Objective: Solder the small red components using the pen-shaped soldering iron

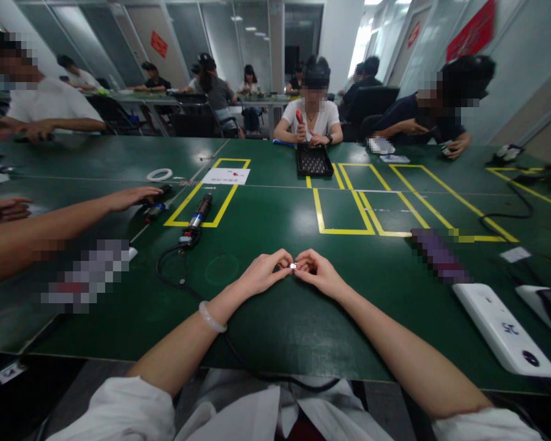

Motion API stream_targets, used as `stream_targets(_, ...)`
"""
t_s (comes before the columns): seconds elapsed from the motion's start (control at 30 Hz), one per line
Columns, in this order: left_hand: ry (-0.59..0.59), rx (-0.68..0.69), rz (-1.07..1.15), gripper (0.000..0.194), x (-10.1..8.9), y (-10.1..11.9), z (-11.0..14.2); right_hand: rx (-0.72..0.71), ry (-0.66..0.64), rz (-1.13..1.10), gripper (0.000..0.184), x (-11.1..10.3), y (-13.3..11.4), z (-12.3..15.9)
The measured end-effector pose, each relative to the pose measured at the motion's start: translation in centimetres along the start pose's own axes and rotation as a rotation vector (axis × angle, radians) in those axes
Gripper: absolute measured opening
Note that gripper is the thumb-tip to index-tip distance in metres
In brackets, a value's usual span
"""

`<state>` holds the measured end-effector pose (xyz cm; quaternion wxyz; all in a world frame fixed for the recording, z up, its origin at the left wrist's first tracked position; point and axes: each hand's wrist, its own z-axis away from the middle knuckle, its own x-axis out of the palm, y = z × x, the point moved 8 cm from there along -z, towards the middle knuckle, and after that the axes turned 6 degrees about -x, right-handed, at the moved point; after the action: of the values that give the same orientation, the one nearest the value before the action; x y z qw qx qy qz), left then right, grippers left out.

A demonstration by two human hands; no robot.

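Between the fingertips of both my hands is a small, shiny, whitish piece [293,266], too small to name. My left hand [267,271] pinches it from the left, and my right hand [320,272] pinches it from the right. Both hands are held just above the green table [275,331], near its front edge. Fingers cover most of the small piece. Ahead and to the left lies a corded tool like an electric screwdriver [197,217], its black cable looping back toward my left forearm.
At the left, another person's arm [96,211] reaches over a second dark tool [156,211]. A white card [226,176] and a white ring [159,175] lie farther back. A person opposite has a black tray [314,160]. At the right is a white power bank-like device [505,331].
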<state>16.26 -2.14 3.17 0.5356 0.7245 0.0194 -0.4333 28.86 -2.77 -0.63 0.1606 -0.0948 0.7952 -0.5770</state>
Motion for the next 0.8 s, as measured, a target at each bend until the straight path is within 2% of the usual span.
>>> stream_targets(0.2, -0.012, 0.01, -0.003, 0.02, 0.2, 0.2, 0.0, -0.037, -0.009, 0.169, 0.018, -0.1, -0.6, 0.1)
stream_targets(0.3, 0.051, 0.005, -0.071, 0.026, -1.3, -0.5, -0.3, -0.04, 0.006, 0.203, 0.015, -0.4, -0.7, 0.1)
stream_targets(0.37, 0.187, -0.022, -0.203, 0.029, -3.8, -1.8, -0.4, -0.032, 0.021, 0.22, 0.016, -0.7, -0.5, 0.1)
stream_targets(0.47, 0.48, -0.152, -0.49, 0.035, -9.5, -5.3, 0.7, -0.012, 0.032, 0.239, 0.017, -1.0, -0.3, 0.1)
stream_targets(0.53, 0.679, -0.318, -0.658, 0.043, -13.6, -8.2, 2.6, -0.008, 0.03, 0.245, 0.017, -1.0, -0.3, 0.1)
stream_targets(0.6, 0.782, -0.539, -0.79, 0.056, -16.9, -11.3, 4.9, -0.01, 0.027, 0.249, 0.017, -0.9, -0.4, 0.1)
stream_targets(0.63, 0.778, -0.655, -0.809, 0.059, -18.0, -12.9, 6.0, -0.012, 0.027, 0.25, 0.016, -0.9, -0.5, 0.1)
stream_targets(0.7, 0.698, -0.796, -0.774, 0.059, -19.2, -15.5, 7.3, -0.014, 0.028, 0.252, 0.016, -0.9, -0.5, 0.1)
stream_targets(0.8, 0.572, -0.89, -0.714, 0.057, -19.5, -17.5, 8.0, -0.011, 0.027, 0.256, 0.016, -0.9, -0.4, 0.1)
